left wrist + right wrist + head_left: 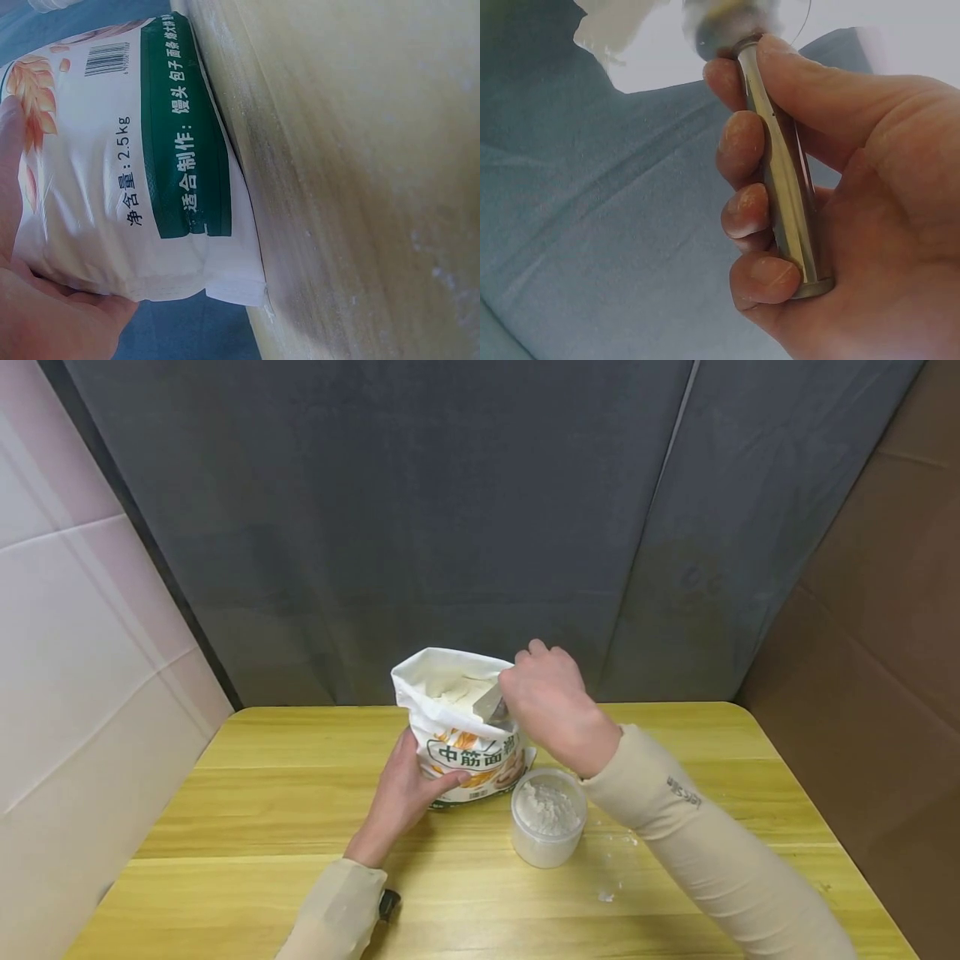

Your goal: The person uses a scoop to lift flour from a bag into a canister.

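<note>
An upright white flour bag (480,768) with Chinese print and an open top stands on the table, pale flour (453,692) showing inside. My left hand (401,789) grips the bag's lower left side, thumb across its front. In the left wrist view the fingers curve round the bag's edge, near its green band (187,150). My right hand (551,702) holds a metal scoop (489,702), whose blade dips into the bag's mouth. Fingers and thumb wrap its shiny handle (784,176) in the right wrist view. A clear round tub (547,852) beside the bag holds heaped flour.
The wooden table (262,810) has specks of spilled flour (606,896) right of the tub. A dark cloth screen (412,527) rises behind it. A white panel (90,635) stands on the left, a brown one (877,635) on the right.
</note>
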The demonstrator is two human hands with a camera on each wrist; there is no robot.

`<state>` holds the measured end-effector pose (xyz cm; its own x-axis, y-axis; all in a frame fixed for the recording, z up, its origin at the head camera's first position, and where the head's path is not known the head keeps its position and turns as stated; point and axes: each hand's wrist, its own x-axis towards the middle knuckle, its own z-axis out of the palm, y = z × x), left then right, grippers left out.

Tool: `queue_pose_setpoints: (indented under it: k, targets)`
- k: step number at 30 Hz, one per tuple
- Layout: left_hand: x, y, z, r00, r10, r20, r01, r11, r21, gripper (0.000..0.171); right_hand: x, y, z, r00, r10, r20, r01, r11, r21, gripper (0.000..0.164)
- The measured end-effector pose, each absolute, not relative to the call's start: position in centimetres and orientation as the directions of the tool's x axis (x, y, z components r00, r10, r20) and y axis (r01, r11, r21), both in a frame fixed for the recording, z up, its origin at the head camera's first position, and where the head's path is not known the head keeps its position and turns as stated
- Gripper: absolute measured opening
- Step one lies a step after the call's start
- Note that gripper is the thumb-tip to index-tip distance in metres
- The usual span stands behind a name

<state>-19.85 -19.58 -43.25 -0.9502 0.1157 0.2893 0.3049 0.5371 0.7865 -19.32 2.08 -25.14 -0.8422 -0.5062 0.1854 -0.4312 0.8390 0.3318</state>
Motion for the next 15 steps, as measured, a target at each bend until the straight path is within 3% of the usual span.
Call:
queue_pose_setpoints:
  k: [15]
  targets:
    - [-19.7, -19.4, -43.1, -0.947, 0.113, 0.300, 0.311, 0.548, 0.777, 0.096, -19.9, 1.5, -26.5, -0.843, -0.504, 0.188, -0.440, 0.847, 0.299, 0.012]
